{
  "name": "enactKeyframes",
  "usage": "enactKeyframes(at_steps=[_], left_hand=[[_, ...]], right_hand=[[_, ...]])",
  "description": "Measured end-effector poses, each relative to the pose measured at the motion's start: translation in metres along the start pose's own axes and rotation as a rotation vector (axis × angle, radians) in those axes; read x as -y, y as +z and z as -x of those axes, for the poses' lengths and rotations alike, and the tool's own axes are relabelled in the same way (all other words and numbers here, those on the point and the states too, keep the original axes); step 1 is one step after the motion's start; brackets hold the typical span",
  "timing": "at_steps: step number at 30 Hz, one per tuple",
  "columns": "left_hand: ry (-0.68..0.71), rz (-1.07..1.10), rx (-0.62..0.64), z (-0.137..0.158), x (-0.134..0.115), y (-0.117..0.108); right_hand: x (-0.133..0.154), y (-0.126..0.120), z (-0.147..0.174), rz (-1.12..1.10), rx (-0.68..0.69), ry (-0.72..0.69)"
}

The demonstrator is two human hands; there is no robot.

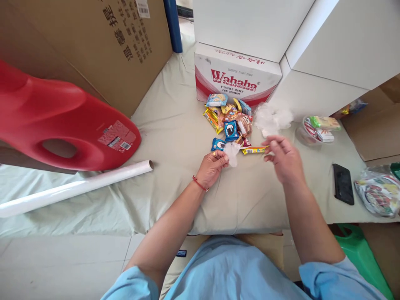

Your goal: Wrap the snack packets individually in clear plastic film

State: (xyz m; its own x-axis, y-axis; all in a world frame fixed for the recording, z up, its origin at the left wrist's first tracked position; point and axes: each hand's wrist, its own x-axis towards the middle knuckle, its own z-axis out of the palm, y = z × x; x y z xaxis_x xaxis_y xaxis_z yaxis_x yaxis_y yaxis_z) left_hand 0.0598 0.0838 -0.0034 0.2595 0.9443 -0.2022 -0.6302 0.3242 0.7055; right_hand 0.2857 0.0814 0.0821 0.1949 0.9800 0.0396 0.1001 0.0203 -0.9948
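Pinched between the thumb and fingers of my left hand (pixel 215 166) is a small, crumpled, translucent plastic bag (pixel 231 154). A thin white strip (pixel 245 146) sticks out from its right side. To the right, my right hand (pixel 283 158) is raised with its fingers curled together. What they hold, if anything, I cannot make out. Just left of those fingertips lies a yellow snack stick (pixel 254 150). Beyond both hands is a pile of small wrapped snacks (pixel 230 130) in blue, yellow and brown. A heap of clear plastic bags (pixel 273 118) lies right of the pile.
Behind the snacks stands a Wahaha water carton (pixel 234 79) against white boxes (pixel 250 21). A large red jug (pixel 78 125) and a white roll (pixel 78 187) lie at left, before a cardboard box (pixel 93 46). Rightward are a plastic tub (pixel 308 133) and a black phone (pixel 343 184).
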Motion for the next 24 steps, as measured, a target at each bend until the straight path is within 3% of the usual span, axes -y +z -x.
enactKeyframes(at_steps=[3, 6, 10, 14, 17, 19, 22, 24], left_hand=[[0.033, -0.067, 0.011, 0.001, 0.001, 0.001], [0.044, -0.126, 0.029, 0.003, 0.002, 0.001], [0.006, -0.102, 0.057, 0.002, -0.001, -0.003], [-0.028, 0.004, 0.063, 0.0, -0.005, -0.006], [-0.046, 0.029, 0.085, 0.001, -0.006, -0.005], [-0.054, 0.013, 0.118, 0.003, -0.006, -0.002], [0.044, -0.083, 0.141, 0.005, -0.005, 0.0], [0.139, -0.168, 0.157, 0.005, -0.003, 0.0]], right_hand=[[-0.02, 0.036, 0.039, 0.04, 0.154, 0.08], [-0.035, 0.053, 0.055, 0.059, 0.138, 0.111], [-0.037, 0.038, 0.055, -0.141, -0.008, 0.206], [-0.031, 0.01, 0.059, -0.316, -0.029, 0.305], [-0.035, -0.002, 0.066, -0.324, -0.032, 0.309], [-0.041, -0.004, 0.07, -0.241, -0.126, 0.283], [-0.047, 0.002, 0.073, -0.153, -0.31, 0.248], [-0.046, 0.01, 0.074, -0.202, -0.284, 0.301]])
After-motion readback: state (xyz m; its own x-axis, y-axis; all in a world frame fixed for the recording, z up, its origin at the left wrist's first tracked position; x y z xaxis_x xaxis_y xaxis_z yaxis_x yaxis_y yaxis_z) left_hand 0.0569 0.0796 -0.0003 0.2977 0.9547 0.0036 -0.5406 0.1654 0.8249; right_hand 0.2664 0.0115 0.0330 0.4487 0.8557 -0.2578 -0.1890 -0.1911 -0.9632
